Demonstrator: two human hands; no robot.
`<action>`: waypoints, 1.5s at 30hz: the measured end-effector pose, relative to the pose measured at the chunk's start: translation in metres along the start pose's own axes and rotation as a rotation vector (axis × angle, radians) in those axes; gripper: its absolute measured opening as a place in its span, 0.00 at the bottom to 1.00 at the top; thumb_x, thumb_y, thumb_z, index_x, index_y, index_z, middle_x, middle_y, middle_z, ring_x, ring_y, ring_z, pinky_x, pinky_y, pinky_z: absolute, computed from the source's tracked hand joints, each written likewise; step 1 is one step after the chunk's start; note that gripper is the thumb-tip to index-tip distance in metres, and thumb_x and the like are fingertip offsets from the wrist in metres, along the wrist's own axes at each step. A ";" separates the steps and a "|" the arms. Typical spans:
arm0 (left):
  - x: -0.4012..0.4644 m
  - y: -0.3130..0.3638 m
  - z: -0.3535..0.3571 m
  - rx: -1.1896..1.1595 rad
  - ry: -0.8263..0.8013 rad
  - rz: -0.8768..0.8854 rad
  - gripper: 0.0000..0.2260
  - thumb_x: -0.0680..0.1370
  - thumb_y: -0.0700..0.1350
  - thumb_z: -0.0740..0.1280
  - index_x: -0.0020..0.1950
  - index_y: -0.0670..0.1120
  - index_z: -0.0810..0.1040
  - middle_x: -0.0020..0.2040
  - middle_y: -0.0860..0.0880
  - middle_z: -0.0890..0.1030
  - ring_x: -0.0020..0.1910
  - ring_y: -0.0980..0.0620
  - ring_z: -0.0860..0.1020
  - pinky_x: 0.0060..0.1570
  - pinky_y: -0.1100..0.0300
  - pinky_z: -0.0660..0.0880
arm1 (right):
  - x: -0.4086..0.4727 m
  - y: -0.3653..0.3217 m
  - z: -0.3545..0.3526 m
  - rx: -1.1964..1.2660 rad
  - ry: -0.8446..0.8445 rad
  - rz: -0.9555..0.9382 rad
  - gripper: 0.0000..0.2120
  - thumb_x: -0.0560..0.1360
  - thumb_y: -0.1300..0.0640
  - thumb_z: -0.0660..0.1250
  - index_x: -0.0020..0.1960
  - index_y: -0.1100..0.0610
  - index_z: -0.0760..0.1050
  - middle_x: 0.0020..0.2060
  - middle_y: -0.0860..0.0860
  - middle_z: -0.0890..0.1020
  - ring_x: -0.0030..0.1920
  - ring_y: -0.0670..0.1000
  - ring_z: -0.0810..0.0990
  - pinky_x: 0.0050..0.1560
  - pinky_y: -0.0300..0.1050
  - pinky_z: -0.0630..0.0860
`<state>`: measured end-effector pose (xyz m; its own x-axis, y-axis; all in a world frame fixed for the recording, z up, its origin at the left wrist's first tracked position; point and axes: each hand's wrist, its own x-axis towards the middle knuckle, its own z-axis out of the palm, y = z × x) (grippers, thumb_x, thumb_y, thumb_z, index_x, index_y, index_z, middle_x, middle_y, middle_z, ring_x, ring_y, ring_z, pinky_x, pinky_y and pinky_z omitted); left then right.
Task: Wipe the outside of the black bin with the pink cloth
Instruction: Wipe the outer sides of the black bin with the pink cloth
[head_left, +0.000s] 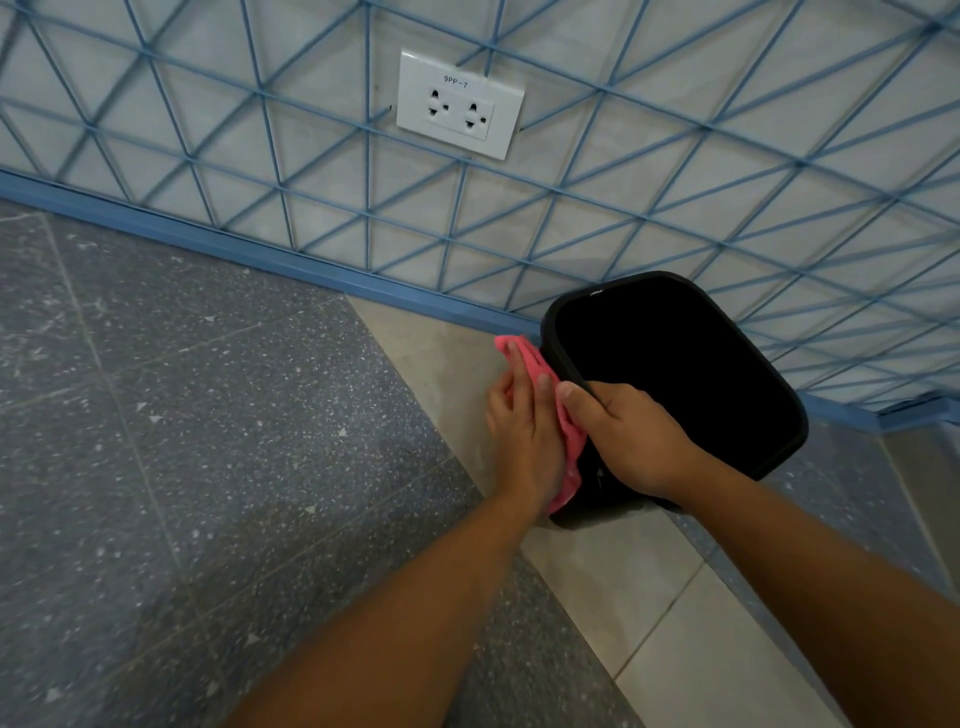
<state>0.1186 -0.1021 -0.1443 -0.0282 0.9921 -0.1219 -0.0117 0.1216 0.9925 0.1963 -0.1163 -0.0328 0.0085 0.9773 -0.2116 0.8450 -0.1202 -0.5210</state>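
- Black bin (675, 364) is seen standing on the floor (208, 415), against the foot of the tiled wall (623, 208) just below the blue skirting strip (260, 254); its open mouth faces up toward the camera, interior too dark to be read.
- The mouth's long axis runs from the wall end down toward the person, slanting to the right in frame.
- Pink cloth (563, 431) is laid along the bin's left outer side, just under the rim, one end sticking out past the fingertips toward the wall.
- Left hand (524, 436) is laid flat on the cloth, fingers straight and together, pressing it against the bin's side; nothing is gripped.
- Right hand (628, 436) is closed over the near left part of the rim, thumb on the outside beside the cloth, fingers folded into the mouth; the bin is judged to be steadied by it.
- Key relation: the wiped side lies directly right of the left palm and runs lengthwise away from the person, so strokes are best made along that axis; the left hand is the nearer one to that face.
- Judged: wiping is under way on the left side; the far and right faces, close to the wall, would need the bin turned.
- Wall socket (460, 104) is noted above, well apart.
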 end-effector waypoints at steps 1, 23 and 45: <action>0.005 0.000 0.000 -0.016 0.003 -0.015 0.33 0.80 0.71 0.48 0.83 0.65 0.45 0.67 0.48 0.68 0.67 0.48 0.74 0.70 0.59 0.70 | 0.000 0.000 0.000 -0.003 0.001 0.001 0.20 0.80 0.43 0.54 0.48 0.53 0.79 0.42 0.51 0.84 0.44 0.50 0.82 0.48 0.47 0.76; 0.001 0.004 0.007 0.044 0.045 0.098 0.25 0.85 0.62 0.46 0.83 0.62 0.56 0.77 0.51 0.71 0.67 0.70 0.67 0.78 0.58 0.60 | -0.001 0.000 0.000 0.024 -0.004 0.005 0.16 0.81 0.45 0.54 0.45 0.51 0.77 0.42 0.51 0.83 0.43 0.48 0.81 0.45 0.41 0.75; 0.008 0.000 0.004 -0.045 -0.038 0.045 0.28 0.85 0.60 0.47 0.84 0.54 0.63 0.83 0.48 0.69 0.82 0.52 0.66 0.84 0.41 0.54 | 0.001 0.002 -0.002 -0.006 -0.001 0.031 0.20 0.80 0.43 0.53 0.49 0.53 0.79 0.43 0.51 0.84 0.45 0.50 0.81 0.53 0.51 0.78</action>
<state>0.1221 -0.0936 -0.1449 0.0078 0.9971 -0.0758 -0.0564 0.0761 0.9955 0.1991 -0.1155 -0.0330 0.0336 0.9729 -0.2286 0.8477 -0.1489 -0.5091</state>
